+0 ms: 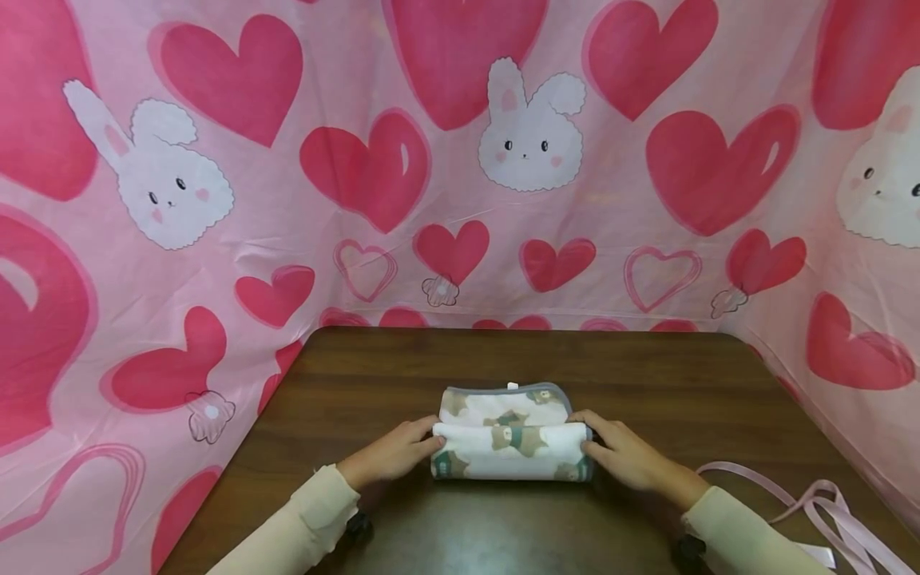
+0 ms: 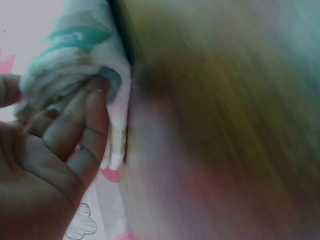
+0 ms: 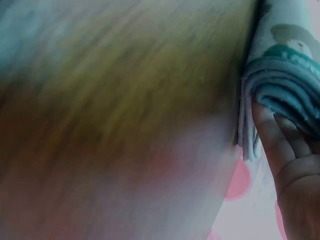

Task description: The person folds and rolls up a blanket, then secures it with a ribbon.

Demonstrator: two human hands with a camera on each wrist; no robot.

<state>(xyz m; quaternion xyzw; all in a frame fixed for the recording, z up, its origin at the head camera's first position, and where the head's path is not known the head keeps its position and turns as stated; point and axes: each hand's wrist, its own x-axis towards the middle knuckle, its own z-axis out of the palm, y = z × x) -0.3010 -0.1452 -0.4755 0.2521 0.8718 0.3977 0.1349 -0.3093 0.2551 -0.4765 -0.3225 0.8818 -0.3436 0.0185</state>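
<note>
A partly rolled cloth (image 1: 513,453), white with brown bears and green patches, lies on the brown table. Its flat far end, edged in grey, stretches out behind the roll. At the roll's left end my left hand (image 1: 394,453) grips it, thumb on the near side; in the left wrist view the fingers (image 2: 75,120) curl into the layers. My right hand (image 1: 632,455) holds the right end the same way. The right wrist view shows the spiral of blue-grey edging (image 3: 290,95) with fingertips tucked under it.
Pink ribbon (image 1: 826,511) lies in loose loops at the table's right front. The wooden table (image 1: 402,359) meets a pink curtain (image 1: 446,192) printed with hearts and rabbits at the back and sides.
</note>
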